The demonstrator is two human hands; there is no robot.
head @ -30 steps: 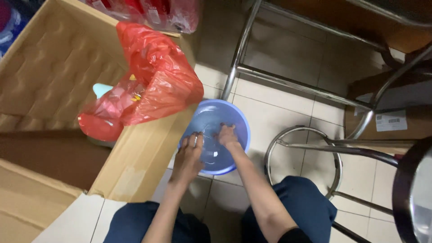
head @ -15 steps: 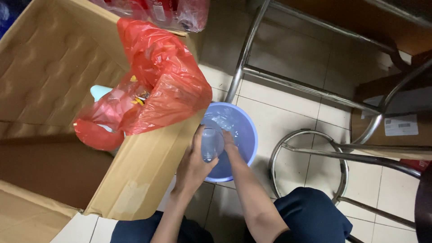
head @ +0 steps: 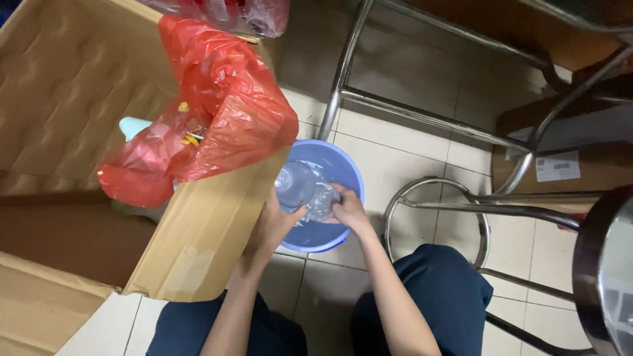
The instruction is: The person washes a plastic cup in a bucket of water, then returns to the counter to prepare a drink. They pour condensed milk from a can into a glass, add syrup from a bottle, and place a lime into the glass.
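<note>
The head view looks straight down at a person crouched over a blue basin (head: 346, 173) on a tiled floor (head: 402, 142). The basin holds water and sits just right of a large cardboard box (head: 66, 86), its left rim partly hidden by the box's flap.

The left hand (head: 275, 221) is closed around a clear glass (head: 295, 184), gripping it from below near its base; the glass is tilted and lifted above the water, over the left part of the basin. The right hand (head: 348, 209) is closed on a second clear piece (head: 322, 201), which looks like another glass or a crumpled bit of clear plastic; which one cannot be told. The two hands are close together, the clear things touching or nearly touching between them, over the middle of the basin. Both forearms reach up from the bottom of the view, and the knees in dark blue trousers (head: 428, 296) show on either side of them.

A red plastic bag (head: 224, 112) hangs over the box's edge, its mouth open, with small yellow scraps (head: 190, 138) inside. A pale turquoise thing (head: 132, 125) shows behind the bag, inside the box. A second red-and-clear bag (head: 237, 13) lies at the top edge.

To the right stands a metal stool frame (head: 435, 198), its ring foot near the basin. A dark round seat (head: 603, 270) fills the right edge. Above, chrome legs (head: 343, 66) cross the floor, and a brown carton with a white label (head: 557, 166) lies beyond them.
</note>
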